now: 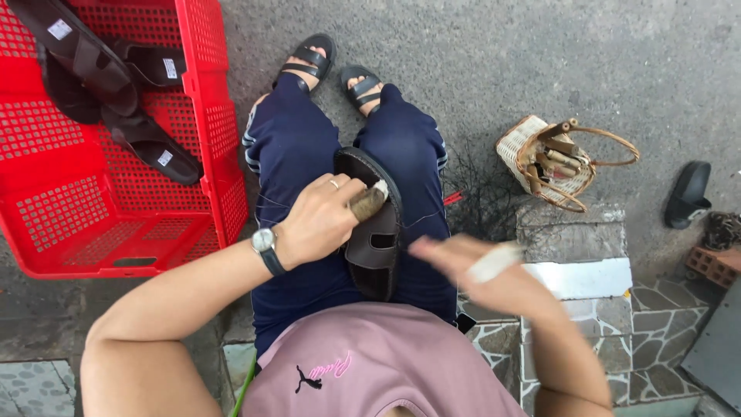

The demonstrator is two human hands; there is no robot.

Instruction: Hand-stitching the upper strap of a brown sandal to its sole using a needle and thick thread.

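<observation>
Dark brown slide sandal (376, 232) lying lengthwise on lap between thighs, strap up; small brush (369, 202) touching its strap.

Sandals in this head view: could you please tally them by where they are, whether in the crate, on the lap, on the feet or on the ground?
In the red crate: 3 dark sandals
On the lap, steadied by the left hand: 1 brown sandal
On the feet: 2 black sandals
On the ground, right: 1 black sandal
Total: 7
</observation>
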